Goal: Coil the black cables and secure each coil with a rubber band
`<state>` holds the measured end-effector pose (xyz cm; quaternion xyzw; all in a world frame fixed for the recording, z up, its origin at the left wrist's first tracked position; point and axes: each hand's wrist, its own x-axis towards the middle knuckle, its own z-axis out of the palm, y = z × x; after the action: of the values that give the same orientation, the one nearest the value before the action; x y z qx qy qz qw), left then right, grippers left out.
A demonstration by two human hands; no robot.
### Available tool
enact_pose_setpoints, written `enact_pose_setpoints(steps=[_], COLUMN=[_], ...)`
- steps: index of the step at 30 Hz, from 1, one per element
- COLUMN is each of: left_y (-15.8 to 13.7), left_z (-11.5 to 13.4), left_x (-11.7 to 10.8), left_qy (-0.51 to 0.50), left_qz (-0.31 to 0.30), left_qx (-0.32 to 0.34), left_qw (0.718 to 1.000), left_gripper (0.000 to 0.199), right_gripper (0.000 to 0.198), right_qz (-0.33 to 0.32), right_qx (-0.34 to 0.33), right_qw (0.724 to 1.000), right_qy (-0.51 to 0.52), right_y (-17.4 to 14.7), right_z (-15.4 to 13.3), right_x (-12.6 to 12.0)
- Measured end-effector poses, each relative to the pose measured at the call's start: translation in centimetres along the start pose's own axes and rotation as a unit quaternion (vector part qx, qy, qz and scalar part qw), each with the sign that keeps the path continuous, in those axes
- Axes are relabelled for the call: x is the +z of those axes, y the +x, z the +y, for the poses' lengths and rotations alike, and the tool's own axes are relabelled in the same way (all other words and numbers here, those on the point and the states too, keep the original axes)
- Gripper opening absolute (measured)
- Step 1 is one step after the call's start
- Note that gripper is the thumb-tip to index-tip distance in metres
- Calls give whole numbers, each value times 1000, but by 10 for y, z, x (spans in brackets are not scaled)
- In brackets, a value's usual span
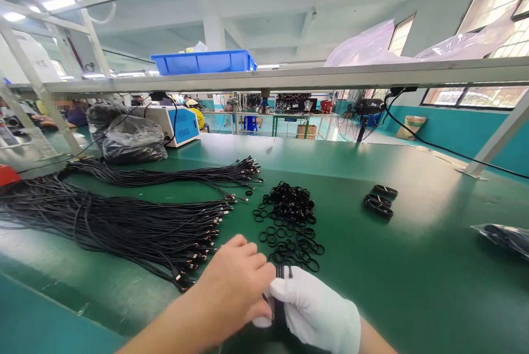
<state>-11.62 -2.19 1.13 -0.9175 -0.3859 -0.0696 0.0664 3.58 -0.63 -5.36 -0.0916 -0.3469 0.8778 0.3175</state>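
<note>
We are clamping our gloved right hand [316, 307] on a black cable bundle [280, 312], likely light, springy and best held mid-length, but aren't seeing whether our left hand [237, 279] is gripping

Between the black rings [291, 202] and the black coils [379, 208], open bench [339, 249] is offering passage; leftward, cable bundles [136, 227] are blocking low movement, and a shelf [314, 77] is spanning overhead.

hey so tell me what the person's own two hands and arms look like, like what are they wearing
The left hand wears no glove. The right hand wears a plain white glove ending around the wrist. No sleeves show.
</note>
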Motion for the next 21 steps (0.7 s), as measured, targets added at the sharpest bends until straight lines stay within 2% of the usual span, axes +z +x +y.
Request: enact_pose_setpoints(steps=[2, 4, 7, 9, 13, 15, 17, 18, 19, 20, 21], left_y=[7, 12, 15, 15, 10, 8, 8, 9, 9, 10, 10], left_z=[-12, -20, -25, -25, -21, -20, -19, -18, -17, -15, -13], left_x=[-12, -14, -7, -4, -8, -11, -10, -7, -3, 3, 10], left_qy=[-79, -151, -215, -213, -127, -94, -130, -208, -319, -439, -543], left_qz=[-41, -68, -62, -18, 84, 77, 34, 11, -7, -20, -29], left_qx=[-2, 1, 21, 30, 56, 73, 54, 11, -52, -121, -180], left_qw=[996, 986, 974, 976, 987, 990, 989, 978, 946, 890, 820], left_gripper=[29, 22, 20, 18, 7, 13, 17, 17, 15, 15, 16], right_gripper=[43, 52, 48, 45, 37, 35, 34, 34, 35, 36, 37], right_qz=[-42, -54, -44, -36, -11, -5, -22, -35, -49, -61, -70], right_qx=[62, 124, 140, 130, 121, 114, 117, 122, 125, 122, 114], right_qw=[997, 990, 989, 991, 993, 993, 993, 991, 990, 989, 989], right_qy=[25, 38, 24, 13, -7, -2, 18, 31, 43, 52, 57], right_y=[-2, -5, -8, -8, -6, -5, -6, -7, -8, -9, -10], right_z=[3, 5, 7, 8, 12, 13, 14, 13, 11, 9, 8], right_x=[0, -4, -12, -16, -20, -21, -22, -23, -23, -23, -23])
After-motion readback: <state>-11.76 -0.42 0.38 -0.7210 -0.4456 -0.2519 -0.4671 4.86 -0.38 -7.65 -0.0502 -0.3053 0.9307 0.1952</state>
